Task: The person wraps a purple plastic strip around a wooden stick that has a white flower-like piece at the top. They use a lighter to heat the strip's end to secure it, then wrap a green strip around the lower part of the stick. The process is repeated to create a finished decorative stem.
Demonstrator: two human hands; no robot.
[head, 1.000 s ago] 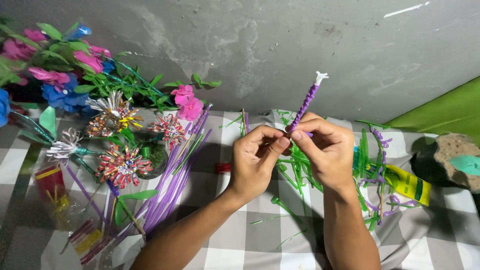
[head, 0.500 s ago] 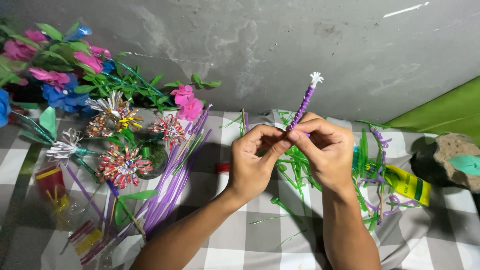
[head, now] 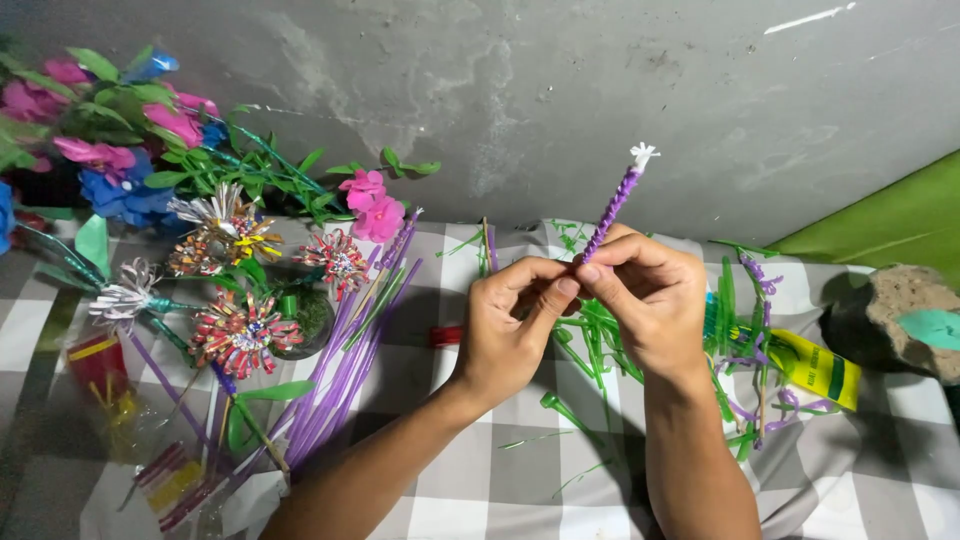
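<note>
Between both hands (head: 585, 310): purple stem (head: 610, 208)

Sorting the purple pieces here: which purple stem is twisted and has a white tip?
The twisted purple stem pinched between the left hand and right hand; the plain purple straws lie flat on the cloth, untwisted.

Pink and blue artificial flowers (head: 110, 150) crowd the far left, foil-petal flowers (head: 240, 330) just below them. A bundle of purple straws (head: 345, 360) slants across the checked tablecloth (head: 520, 490). Green straw cuttings (head: 600, 335) lie scattered; a stone (head: 885, 315) sits right.
</note>
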